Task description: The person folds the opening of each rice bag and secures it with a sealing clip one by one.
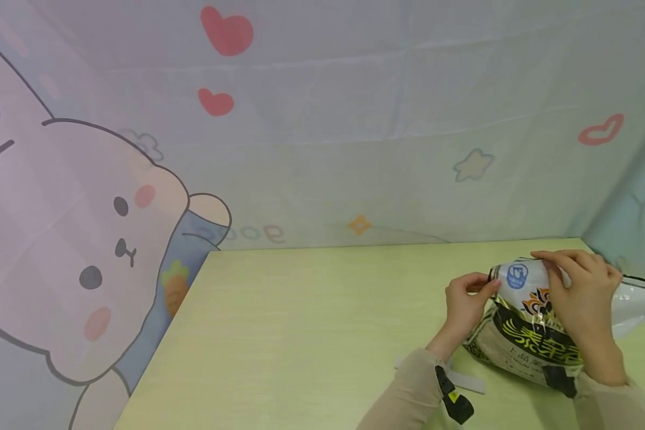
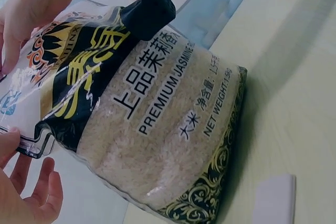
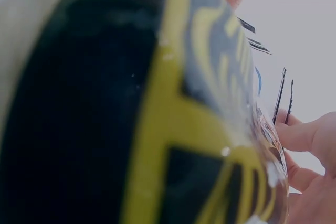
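Note:
A bag of rice (image 1: 537, 349), printed black and gold with a clear window, leans on the table in the head view. My left hand (image 1: 464, 304) pinches the left corner of its white top between thumb and finger. Farther along that top edge, my right hand (image 1: 588, 292) grips the plastic, thumb in front. The left wrist view shows the grains through the window of the rice bag (image 2: 152, 145), with the left hand (image 2: 29, 192) at its corner. Close up, the bag (image 3: 157, 103) fills most of the right wrist view, and the right hand (image 3: 315, 156) is at its edge.
A flat white piece (image 1: 467, 382) lies on the pale table (image 1: 301, 334) near the left forearm. White plastic with a dark edge (image 1: 636, 304) sticks out right of the right hand; whether it belongs to the bag I cannot tell. A printed cloth (image 1: 322, 119) hangs behind.

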A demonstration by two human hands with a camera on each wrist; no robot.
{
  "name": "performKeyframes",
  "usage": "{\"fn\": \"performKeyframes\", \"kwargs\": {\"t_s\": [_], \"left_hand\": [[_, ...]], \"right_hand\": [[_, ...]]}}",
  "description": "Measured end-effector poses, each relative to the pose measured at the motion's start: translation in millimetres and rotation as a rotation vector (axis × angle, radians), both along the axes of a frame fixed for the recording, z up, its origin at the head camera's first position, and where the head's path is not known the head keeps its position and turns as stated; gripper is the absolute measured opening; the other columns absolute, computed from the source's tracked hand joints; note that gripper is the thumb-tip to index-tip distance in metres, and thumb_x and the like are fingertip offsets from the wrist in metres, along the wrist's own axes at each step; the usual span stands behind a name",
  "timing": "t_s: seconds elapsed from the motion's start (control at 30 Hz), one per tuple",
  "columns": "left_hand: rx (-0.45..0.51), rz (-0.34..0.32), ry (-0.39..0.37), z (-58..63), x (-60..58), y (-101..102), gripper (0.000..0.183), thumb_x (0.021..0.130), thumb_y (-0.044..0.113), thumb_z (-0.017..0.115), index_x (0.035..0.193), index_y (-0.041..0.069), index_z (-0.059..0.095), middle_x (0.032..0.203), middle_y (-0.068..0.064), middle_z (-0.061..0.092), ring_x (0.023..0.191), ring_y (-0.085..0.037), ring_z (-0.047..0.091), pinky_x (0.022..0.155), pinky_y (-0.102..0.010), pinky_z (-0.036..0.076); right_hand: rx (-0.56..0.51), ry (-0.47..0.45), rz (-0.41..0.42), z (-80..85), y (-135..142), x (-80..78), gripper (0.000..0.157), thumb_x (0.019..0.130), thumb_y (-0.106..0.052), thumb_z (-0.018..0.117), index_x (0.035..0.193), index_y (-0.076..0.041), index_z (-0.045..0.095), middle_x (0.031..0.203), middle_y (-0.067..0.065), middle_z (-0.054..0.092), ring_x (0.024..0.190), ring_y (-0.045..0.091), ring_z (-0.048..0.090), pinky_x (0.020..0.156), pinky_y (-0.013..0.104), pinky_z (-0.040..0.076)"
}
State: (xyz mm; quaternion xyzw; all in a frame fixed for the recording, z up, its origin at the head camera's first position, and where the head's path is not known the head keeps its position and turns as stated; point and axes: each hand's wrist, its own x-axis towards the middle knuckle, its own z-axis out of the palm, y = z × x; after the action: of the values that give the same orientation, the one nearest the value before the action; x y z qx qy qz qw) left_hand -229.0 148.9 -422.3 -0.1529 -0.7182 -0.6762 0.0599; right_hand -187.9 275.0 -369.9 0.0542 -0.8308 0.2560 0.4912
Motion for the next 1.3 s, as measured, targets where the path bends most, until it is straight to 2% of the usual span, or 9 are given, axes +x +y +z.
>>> {"fn": "performKeyframes", "kwargs": {"t_s": [0.23, 0.5, 0.63, 0.73, 0.83, 1.0, 1.17, 1.23, 1.3], "left_hand": [[-0.081, -0.030, 0.083, -1.5, -2.6, -5.4, 0.016, 0.082, 0.019, 0.063, 0.086, 0.006, 0.071, 0.078, -0.009, 0.070, 0.063, 0.002, 0.057, 0.059, -0.007, 0.041], [-0.112, -0.108, 0.100, -3.2, -5.4, -11.5, 0.016, 0.084, 0.018, 0.061, 0.091, 0.008, 0.070, 0.082, -0.009, 0.070, 0.069, -0.011, 0.064, 0.058, -0.006, 0.043], [-0.126, -0.139, 0.118, -4.8, -7.6, -14.1, 0.017, 0.084, 0.017, 0.060, 0.094, 0.007, 0.070, 0.083, -0.010, 0.070, 0.071, -0.015, 0.064, 0.055, -0.006, 0.042], [-0.130, -0.160, 0.128, -7.4, -9.3, -15.6, 0.017, 0.085, 0.015, 0.059, 0.096, 0.006, 0.069, 0.083, -0.011, 0.069, 0.072, -0.017, 0.064, 0.053, -0.006, 0.042], [-0.115, -0.189, 0.116, -9.5, -9.1, -17.3, 0.018, 0.085, 0.014, 0.058, 0.097, 0.005, 0.068, 0.085, -0.012, 0.069, 0.073, -0.017, 0.064, 0.054, -0.008, 0.045], [-0.073, -0.224, 0.054, -10.6, -3.6, -20.3, 0.019, 0.085, 0.013, 0.059, 0.099, 0.005, 0.068, 0.088, -0.014, 0.068, 0.072, -0.009, 0.063, 0.057, -0.011, 0.047], [-0.048, -0.239, 0.022, -11.3, 0.0, -21.9, 0.019, 0.084, 0.011, 0.059, 0.100, 0.005, 0.068, 0.090, -0.014, 0.068, 0.073, -0.006, 0.062, 0.057, -0.011, 0.048], [-0.037, -0.244, 0.008, -11.0, 0.6, -22.1, 0.019, 0.084, 0.011, 0.059, 0.100, 0.005, 0.067, 0.091, -0.014, 0.068, 0.074, -0.006, 0.062, 0.058, -0.012, 0.048], [-0.026, -0.251, -0.005, -10.9, 0.8, -22.5, 0.019, 0.084, 0.010, 0.059, 0.101, 0.005, 0.067, 0.091, -0.015, 0.068, 0.074, -0.005, 0.062, 0.058, -0.013, 0.049]], "right_hand": [[-0.037, 0.024, 0.007, -0.6, -0.4, -3.4, 0.022, 0.076, 0.017, 0.051, 0.079, 0.003, 0.067, 0.079, 0.023, 0.058, 0.078, 0.031, 0.040, 0.080, 0.045, 0.016], [-0.043, 0.023, -0.003, 1.0, 1.0, -4.8, 0.030, 0.075, 0.019, 0.041, 0.074, 0.002, 0.066, 0.077, 0.022, 0.058, 0.073, 0.021, 0.035, 0.080, 0.037, 0.012], [-0.044, 0.027, -0.004, 2.0, 1.3, -5.1, 0.031, 0.075, 0.018, 0.040, 0.074, 0.003, 0.067, 0.077, 0.021, 0.059, 0.077, 0.002, 0.029, 0.080, 0.033, 0.010], [-0.046, 0.028, 0.000, 1.5, 1.2, -5.1, 0.032, 0.075, 0.018, 0.039, 0.074, 0.003, 0.067, 0.077, 0.021, 0.059, 0.081, -0.006, 0.023, 0.080, 0.032, 0.009], [-0.051, 0.027, 0.002, 0.5, 0.2, -3.7, 0.032, 0.075, 0.018, 0.038, 0.074, 0.003, 0.067, 0.077, 0.021, 0.059, 0.081, -0.006, 0.023, 0.080, 0.032, 0.009], [-0.056, 0.024, -0.011, -0.4, -3.0, 3.2, 0.031, 0.075, 0.017, 0.038, 0.074, 0.003, 0.067, 0.077, 0.020, 0.058, 0.082, -0.007, 0.023, 0.081, 0.032, 0.010], [-0.073, 0.019, -0.032, -8.0, -0.4, 3.0, 0.029, 0.078, 0.012, 0.040, 0.076, 0.001, 0.067, 0.078, 0.018, 0.057, 0.078, 0.002, 0.033, 0.084, 0.036, 0.012], [-0.077, 0.003, -0.032, -8.2, -0.6, 3.8, 0.027, 0.079, 0.010, 0.042, 0.077, 0.000, 0.067, 0.080, 0.019, 0.058, 0.076, 0.012, 0.037, 0.085, 0.038, 0.012], [-0.084, -0.020, -0.031, -4.9, -4.2, 7.2, 0.026, 0.080, 0.011, 0.044, 0.078, 0.000, 0.067, 0.081, 0.019, 0.057, 0.076, 0.009, 0.034, 0.085, 0.039, 0.012]]}}
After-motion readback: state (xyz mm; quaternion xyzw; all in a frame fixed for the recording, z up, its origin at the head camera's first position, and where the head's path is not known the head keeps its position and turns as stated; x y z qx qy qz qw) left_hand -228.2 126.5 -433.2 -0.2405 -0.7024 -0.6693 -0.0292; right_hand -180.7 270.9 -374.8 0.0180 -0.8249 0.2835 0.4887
